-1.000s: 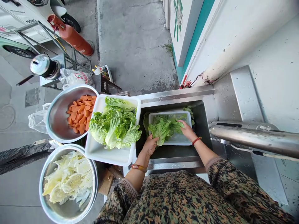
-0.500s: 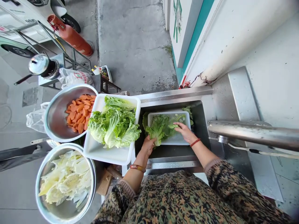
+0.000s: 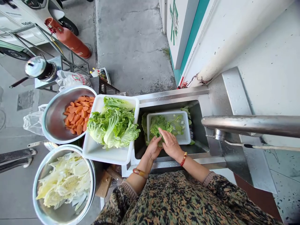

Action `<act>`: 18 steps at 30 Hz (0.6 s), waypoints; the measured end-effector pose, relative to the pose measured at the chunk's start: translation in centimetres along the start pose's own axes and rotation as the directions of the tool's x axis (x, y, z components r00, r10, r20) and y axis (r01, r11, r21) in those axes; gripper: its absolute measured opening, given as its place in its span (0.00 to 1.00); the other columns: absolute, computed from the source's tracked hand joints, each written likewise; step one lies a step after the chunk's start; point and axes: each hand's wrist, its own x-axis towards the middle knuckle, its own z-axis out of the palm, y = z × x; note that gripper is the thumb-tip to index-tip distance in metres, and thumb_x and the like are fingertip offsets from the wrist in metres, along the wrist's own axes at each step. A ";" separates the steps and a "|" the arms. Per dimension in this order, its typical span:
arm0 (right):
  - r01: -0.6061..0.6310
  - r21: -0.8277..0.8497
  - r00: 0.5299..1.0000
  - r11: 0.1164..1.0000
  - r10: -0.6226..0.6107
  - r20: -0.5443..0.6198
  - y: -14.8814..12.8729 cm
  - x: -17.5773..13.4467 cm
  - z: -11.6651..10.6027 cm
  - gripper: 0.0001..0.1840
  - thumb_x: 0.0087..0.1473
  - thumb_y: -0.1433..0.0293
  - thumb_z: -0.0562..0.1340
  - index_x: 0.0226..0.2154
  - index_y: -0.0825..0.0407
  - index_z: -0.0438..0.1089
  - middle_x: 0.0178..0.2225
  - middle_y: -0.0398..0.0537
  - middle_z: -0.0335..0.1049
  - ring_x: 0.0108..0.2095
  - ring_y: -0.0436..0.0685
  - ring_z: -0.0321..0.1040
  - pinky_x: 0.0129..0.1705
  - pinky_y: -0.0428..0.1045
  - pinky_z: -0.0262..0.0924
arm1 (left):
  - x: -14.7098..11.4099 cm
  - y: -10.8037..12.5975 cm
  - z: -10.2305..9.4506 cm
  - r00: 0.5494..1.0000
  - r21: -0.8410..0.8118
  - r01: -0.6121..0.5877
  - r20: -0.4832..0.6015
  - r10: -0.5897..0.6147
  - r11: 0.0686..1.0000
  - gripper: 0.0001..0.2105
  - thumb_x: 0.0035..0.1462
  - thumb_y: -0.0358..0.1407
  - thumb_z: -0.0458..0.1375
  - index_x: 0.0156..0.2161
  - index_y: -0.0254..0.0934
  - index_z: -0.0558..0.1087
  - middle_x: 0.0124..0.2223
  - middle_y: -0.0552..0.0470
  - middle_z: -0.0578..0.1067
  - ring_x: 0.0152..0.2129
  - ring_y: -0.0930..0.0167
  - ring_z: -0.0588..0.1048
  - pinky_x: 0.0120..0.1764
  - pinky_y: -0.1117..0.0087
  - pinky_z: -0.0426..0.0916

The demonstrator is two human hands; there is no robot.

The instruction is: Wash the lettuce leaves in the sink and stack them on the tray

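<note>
My left hand (image 3: pixel 153 149) is closed round the base of a bunch of green leaf lettuce (image 3: pixel 161 140) over the near edge of a white basin (image 3: pixel 189 137). Against the same bunch, my right hand (image 3: pixel 172 145) presses its fingers and thumb, covering part of the leaves. The basin stands in a steel sink (image 3: pixel 201 125) and holds water, with loose leaves (image 3: pixel 178 123) floating in it. Frilly greens (image 3: pixel 159 120) lie behind my hands. More leaves stick out between basin and sink wall.
Left of the sink stands a white tray (image 3: pixel 93 153) of lettuce leaves (image 3: pixel 114 125). Beyond it are a metal bowl (image 3: pixel 52 115) of sliced carrots (image 3: pixel 77 115) and a bowl (image 3: pixel 37 187) of cut cabbage (image 3: pixel 65 181). A steel faucet pipe (image 3: pixel 248 123) reaches in from the right.
My right hand has moved left and nearer, from above the basin's right side to the lettuce in my left hand. The view has shifted slightly.
</note>
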 end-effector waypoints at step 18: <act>-0.568 0.678 0.749 0.467 0.634 0.191 4.6 0.4 -0.4 0.35 0.49 0.54 0.67 0.58 0.46 0.64 0.55 0.55 0.70 0.50 0.62 0.70 0.51 0.57 0.66 | 1.1 1.7 0.1 0.993 -0.090 -0.085 -0.086 0.077 0.992 0.09 0.47 0.28 0.65 0.33 0.37 0.69 0.33 0.53 0.78 0.33 0.72 0.77 0.40 0.70 0.71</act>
